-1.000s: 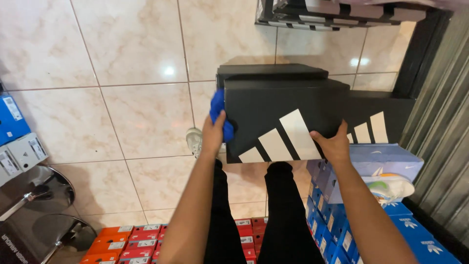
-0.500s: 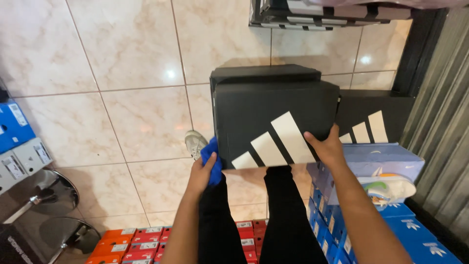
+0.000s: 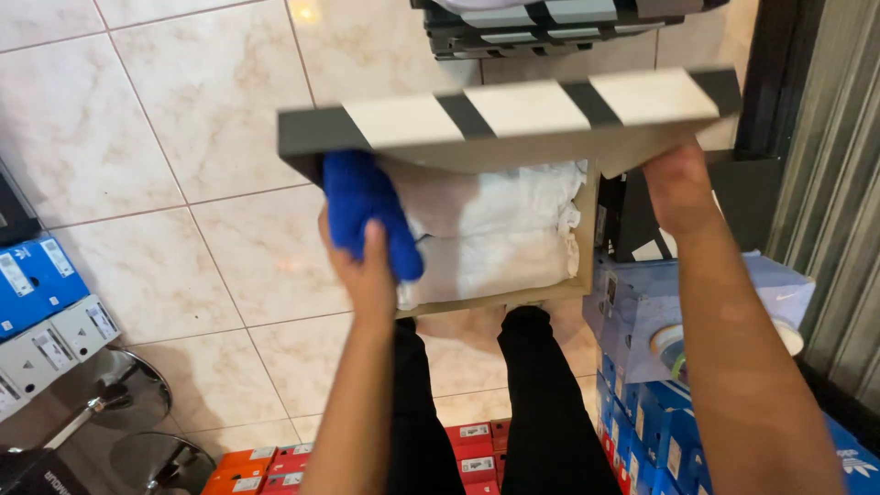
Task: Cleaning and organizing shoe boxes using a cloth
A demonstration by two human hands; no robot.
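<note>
Pale marble floor tiles [image 3: 165, 137] lie under a standing person whose left hand [image 3: 365, 266], fingers pinching a blue cloth [image 3: 362, 206], and right hand [image 3: 674, 188], gripping the far edge, have swung the dark striped lid [image 3: 500, 119] up since a second ago; beneath it, white wrapping paper [image 3: 495, 229] now shows inside the shoebox [image 3: 587, 275]; stacked blue boxes [image 3: 660, 412] sit beside the right forearm.

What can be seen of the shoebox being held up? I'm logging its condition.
The shoebox is dark grey cardboard with broad white stripes on its lid, which is raised and hinged open toward the camera. Inside, crumpled white tissue paper covers the contents. The left hand, also gripping a blue cloth, holds its left side; the right hand supports the right.
</note>
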